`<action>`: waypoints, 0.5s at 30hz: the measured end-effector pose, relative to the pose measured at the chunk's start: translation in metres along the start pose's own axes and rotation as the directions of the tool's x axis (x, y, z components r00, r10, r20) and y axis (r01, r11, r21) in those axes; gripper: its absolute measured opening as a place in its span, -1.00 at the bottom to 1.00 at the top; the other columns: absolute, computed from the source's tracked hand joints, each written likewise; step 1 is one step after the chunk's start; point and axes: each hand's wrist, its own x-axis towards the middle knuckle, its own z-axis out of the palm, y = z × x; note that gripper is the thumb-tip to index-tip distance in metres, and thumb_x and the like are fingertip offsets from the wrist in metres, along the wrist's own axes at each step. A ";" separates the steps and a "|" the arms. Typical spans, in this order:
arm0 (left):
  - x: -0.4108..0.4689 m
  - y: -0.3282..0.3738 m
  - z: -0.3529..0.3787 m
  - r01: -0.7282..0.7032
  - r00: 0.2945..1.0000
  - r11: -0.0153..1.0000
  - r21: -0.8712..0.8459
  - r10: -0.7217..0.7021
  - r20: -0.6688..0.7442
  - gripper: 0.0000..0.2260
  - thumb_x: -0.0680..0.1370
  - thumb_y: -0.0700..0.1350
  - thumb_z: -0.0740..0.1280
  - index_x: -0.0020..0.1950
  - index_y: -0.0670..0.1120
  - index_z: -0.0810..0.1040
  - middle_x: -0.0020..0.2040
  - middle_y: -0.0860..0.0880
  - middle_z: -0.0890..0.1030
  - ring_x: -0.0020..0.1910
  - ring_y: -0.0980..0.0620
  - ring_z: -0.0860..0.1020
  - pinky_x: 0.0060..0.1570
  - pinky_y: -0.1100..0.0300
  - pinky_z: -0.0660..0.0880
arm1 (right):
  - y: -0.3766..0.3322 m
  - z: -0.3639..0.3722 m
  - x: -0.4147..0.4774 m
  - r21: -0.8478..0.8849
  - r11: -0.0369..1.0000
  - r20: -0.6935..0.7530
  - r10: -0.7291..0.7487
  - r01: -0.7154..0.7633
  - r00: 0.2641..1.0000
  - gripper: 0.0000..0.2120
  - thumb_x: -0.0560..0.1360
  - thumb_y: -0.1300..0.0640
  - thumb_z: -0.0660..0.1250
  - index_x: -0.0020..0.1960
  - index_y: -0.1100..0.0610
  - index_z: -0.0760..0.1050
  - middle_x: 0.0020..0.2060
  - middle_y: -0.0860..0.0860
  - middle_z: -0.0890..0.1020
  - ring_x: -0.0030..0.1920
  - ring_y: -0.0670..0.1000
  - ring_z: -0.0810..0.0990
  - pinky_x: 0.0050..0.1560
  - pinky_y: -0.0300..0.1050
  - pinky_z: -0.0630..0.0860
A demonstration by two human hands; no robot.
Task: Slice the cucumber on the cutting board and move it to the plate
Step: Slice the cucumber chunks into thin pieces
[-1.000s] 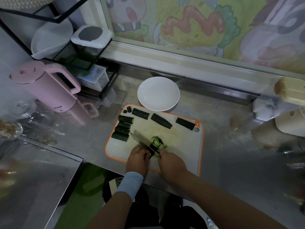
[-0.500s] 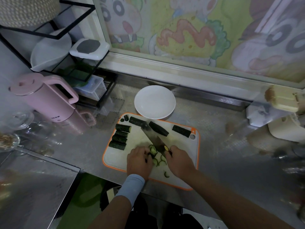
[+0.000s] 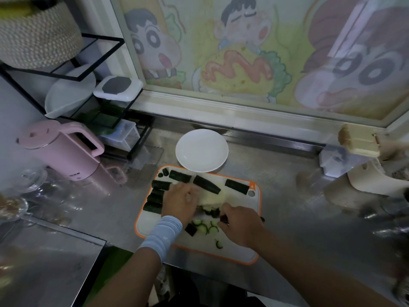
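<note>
Cucumber slicing, midway. Your right hand (image 3: 241,226) is curled around the handle of the knife (image 3: 211,198), whose broad blade shows only as a pale blur running leftward from that hand toward your left hand (image 3: 180,202). The left hand lies over the middle of the cutting board (image 3: 243,196) with its fingers toward the blade; motion blur hides whether it holds anything. The cut slices (image 3: 204,227) lie between and just in front of the two hands, on the near half of the board. Uncut chunks (image 3: 206,184) stand in a row along the far edge, their long axes roughly left to right, and a second stack (image 3: 155,198) sits just left of the left hand. The plate (image 3: 201,149) lies straight beyond the far edge, touching it, still bare. Compared with half a second ago, the blade no longer points away toward the far row, and the left hand has shifted farther up the board.
</note>
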 end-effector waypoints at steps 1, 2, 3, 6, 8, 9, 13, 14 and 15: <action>0.001 0.001 0.003 -0.040 0.976 0.998 0.043 0.030 0.214 -0.82 0.46 0.10 0.30 0.02 0.16 0.58 0.00 0.10 0.55 0.01 0.03 0.47 0.10 0.11 0.37 | 0.000 0.000 0.000 -0.005 1.000 0.005 -0.017 0.017 1.000 -0.72 0.50 -0.20 0.19 0.07 -0.03 0.34 -0.13 -0.01 0.61 -0.13 0.05 0.57 -0.17 -0.05 0.51; 0.002 0.002 0.006 -0.077 0.925 0.993 0.086 0.039 0.378 -0.75 0.43 0.15 0.34 0.08 0.19 0.56 0.05 0.11 0.54 0.06 0.04 0.47 0.16 0.10 0.38 | 0.000 -0.001 0.000 -0.009 0.999 0.005 -0.032 0.032 0.999 -0.71 0.49 -0.21 0.20 0.06 -0.03 0.35 -0.12 0.00 0.61 -0.12 0.05 0.56 -0.17 -0.05 0.51; 0.001 0.004 0.010 -0.100 0.875 0.989 0.112 0.034 0.483 -0.68 0.40 0.18 0.37 0.13 0.21 0.54 0.08 0.10 0.53 0.06 0.04 0.48 0.17 0.10 0.39 | -0.001 -0.001 0.000 -0.014 0.999 -0.003 -0.048 0.047 0.999 -0.70 0.49 -0.21 0.22 0.06 -0.02 0.36 -0.12 0.00 0.61 -0.11 0.05 0.56 -0.16 -0.05 0.50; 0.003 0.008 0.019 -0.053 0.844 0.997 0.058 0.014 0.536 -0.70 0.43 0.11 0.39 0.15 0.14 0.57 0.07 0.04 0.54 -0.01 0.03 0.54 0.09 0.17 0.47 | 0.002 -0.003 -0.002 -0.038 0.997 -0.030 -0.069 0.068 0.997 -0.70 0.48 -0.21 0.24 0.06 -0.01 0.39 -0.12 0.01 0.60 -0.10 0.05 0.55 -0.17 -0.04 0.49; 0.008 0.005 0.021 -0.019 0.855 0.998 0.056 -0.013 0.519 -0.79 0.50 -0.01 0.35 0.13 0.07 0.61 0.07 0.00 0.58 -0.01 -0.01 0.55 0.08 0.18 0.47 | 0.004 -0.004 -0.005 -0.043 0.996 -0.040 -0.074 0.072 0.996 -0.71 0.48 -0.21 0.24 0.05 -0.03 0.39 -0.12 0.00 0.60 -0.11 0.04 0.54 -0.17 -0.05 0.49; 0.010 0.003 0.022 -0.016 0.854 0.997 0.073 -0.025 0.520 -0.81 0.52 -0.04 0.33 0.11 0.05 0.62 0.07 -0.01 0.60 -0.01 -0.02 0.56 0.08 0.17 0.48 | 0.006 -0.004 -0.006 -0.044 0.996 -0.039 -0.080 0.078 0.996 -0.71 0.48 -0.22 0.23 0.05 -0.04 0.39 -0.12 0.00 0.59 -0.11 0.04 0.54 -0.18 -0.06 0.49; 0.009 0.008 0.027 0.002 0.881 1.000 0.026 -0.014 0.473 -0.80 0.51 0.07 0.32 0.08 0.08 0.61 0.01 0.05 0.57 -0.07 0.04 0.54 0.04 0.15 0.49 | 0.006 -0.006 -0.012 -0.065 0.991 -0.047 -0.120 0.117 0.992 -0.72 0.48 -0.20 0.25 0.05 -0.04 0.39 -0.13 0.00 0.60 -0.12 0.06 0.53 -0.25 -0.11 0.36; 0.007 0.012 0.028 0.019 0.883 1.000 -0.015 -0.010 0.469 -0.79 0.46 0.13 0.35 0.05 0.11 0.61 -0.03 0.10 0.56 -0.10 0.09 0.53 0.03 0.17 0.50 | 0.006 -0.006 -0.012 -0.072 0.989 -0.057 -0.135 0.131 0.989 -0.72 0.48 -0.19 0.26 0.04 -0.03 0.40 -0.13 0.00 0.60 -0.13 0.06 0.54 -0.27 -0.12 0.33; 0.006 0.016 0.029 0.024 0.875 0.999 -0.033 -0.005 0.485 -0.78 0.42 0.17 0.38 0.01 0.14 0.61 -0.06 0.14 0.56 -0.11 0.12 0.53 0.01 0.19 0.50 | 0.005 -0.007 -0.012 -0.078 0.987 -0.066 -0.148 0.142 0.987 -0.72 0.47 -0.19 0.27 0.04 -0.02 0.41 -0.14 0.00 0.61 -0.13 0.06 0.54 -0.27 -0.12 0.31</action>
